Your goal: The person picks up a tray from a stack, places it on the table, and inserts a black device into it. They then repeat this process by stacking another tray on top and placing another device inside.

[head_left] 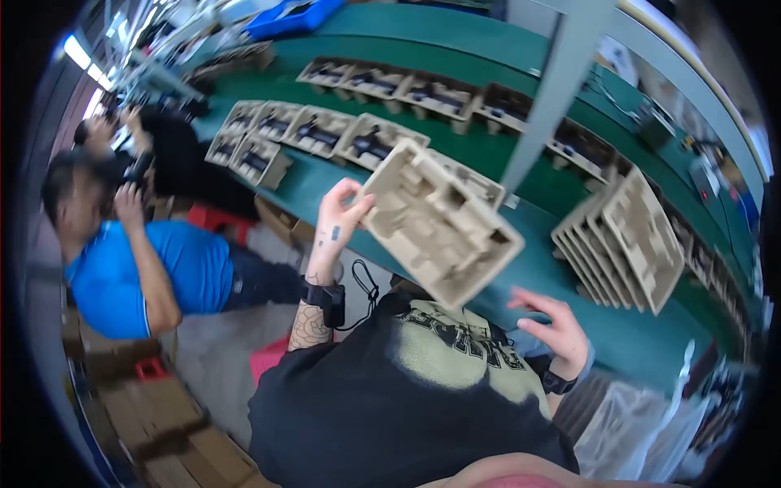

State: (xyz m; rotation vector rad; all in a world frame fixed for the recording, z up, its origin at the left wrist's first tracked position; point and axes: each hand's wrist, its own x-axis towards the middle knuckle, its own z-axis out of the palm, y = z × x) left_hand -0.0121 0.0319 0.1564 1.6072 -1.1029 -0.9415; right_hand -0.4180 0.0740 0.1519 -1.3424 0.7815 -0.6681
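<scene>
In the head view, your left hand [340, 215] grips one end of a tan tray [435, 232], held up by the near edge of the green table [535, 254]. Your right hand [560, 332] is empty, near the tray. A tray stack [630, 240] sits on the right.

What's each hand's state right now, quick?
Left hand: closed on the left edge of a tan molded tray.
Right hand: open, holding nothing, near the tray.
</scene>
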